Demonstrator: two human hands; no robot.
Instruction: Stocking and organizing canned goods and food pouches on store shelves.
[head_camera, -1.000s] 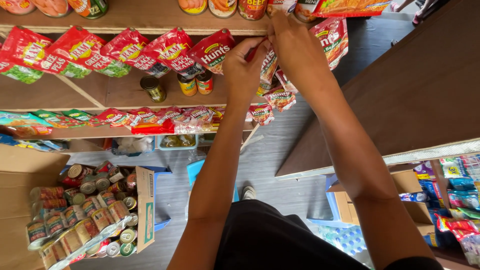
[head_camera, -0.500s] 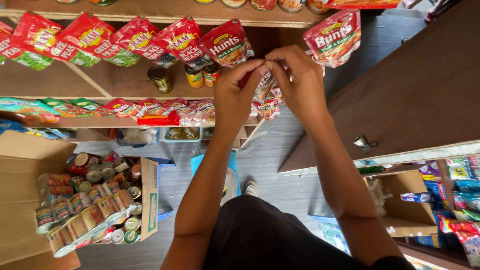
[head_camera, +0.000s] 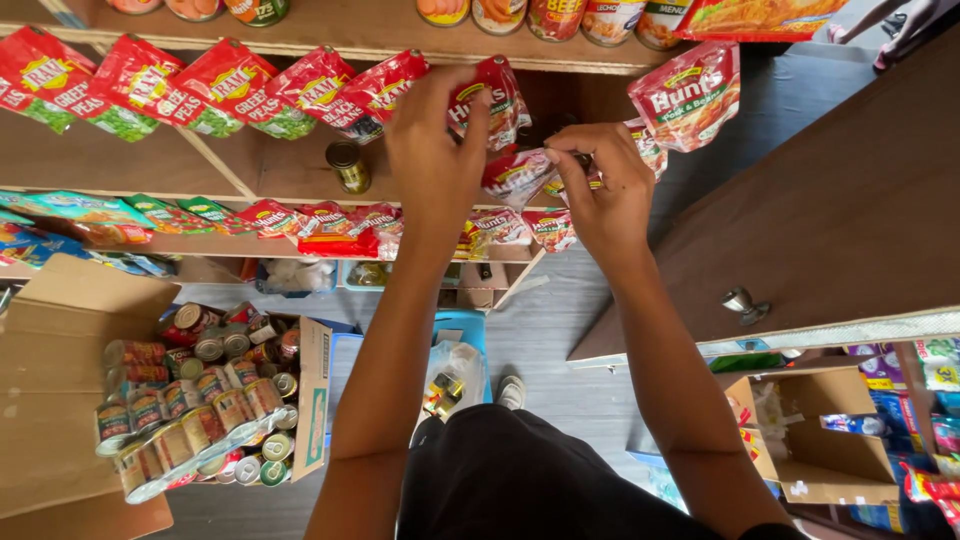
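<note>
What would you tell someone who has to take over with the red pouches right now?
Left hand: holds a red pouch at the row hanging from the top shelf.
Right hand: fingers pinch a second red pouch, just below.
Done: a row of red pouches already hangs to the left; one more hangs to the right.
Left: the two held pouches are not yet hung. Box of cans sits on the floor.

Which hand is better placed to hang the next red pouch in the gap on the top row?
Probably the left hand: it already grips a red pouch raised at row height, next to the hanging pouches. The right hand sits lower, pinching the pouch bundle.
</note>
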